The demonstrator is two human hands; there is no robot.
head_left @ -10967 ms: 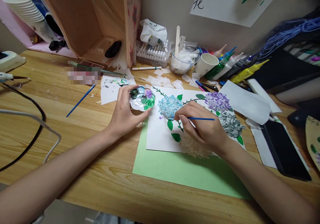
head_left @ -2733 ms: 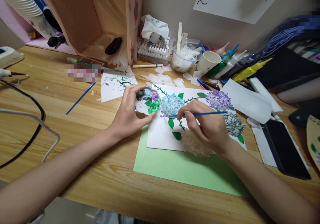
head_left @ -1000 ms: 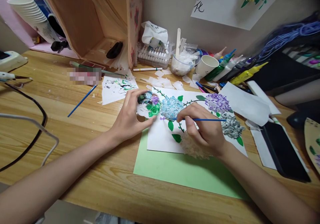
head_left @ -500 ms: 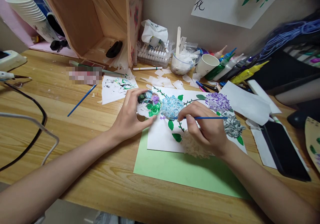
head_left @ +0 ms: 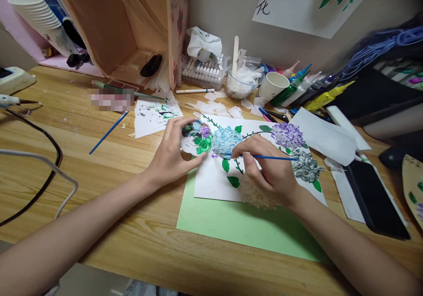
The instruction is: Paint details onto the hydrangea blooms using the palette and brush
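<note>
My left hand (head_left: 170, 155) is closed round a small clear paint palette (head_left: 197, 137) with green, purple and dark paint, held at the left edge of a white sheet (head_left: 211, 179). My right hand (head_left: 267, 170) pinches a thin blue paintbrush (head_left: 274, 157) that lies level, its tip at the lower edge of the blue flower cluster (head_left: 225, 140). The sheet also carries a purple cluster (head_left: 287, 134), a grey cluster (head_left: 306, 166), a white cluster partly under my right hand, and green leaves. It lies on a green sheet (head_left: 238, 225).
A second blue brush (head_left: 108, 132) and a paint-smeared paper scrap (head_left: 155, 116) lie to the left. Behind stand a marker box (head_left: 202, 72), a clear bowl (head_left: 241, 84), a paper cup (head_left: 276, 85) and paint bottles (head_left: 317, 96). A dark tablet (head_left: 376, 199) is at right, cables (head_left: 49, 172) at left.
The brush tip has shifted slightly left along the blue cluster's lower edge. My left hand and the palette stay where they were.
</note>
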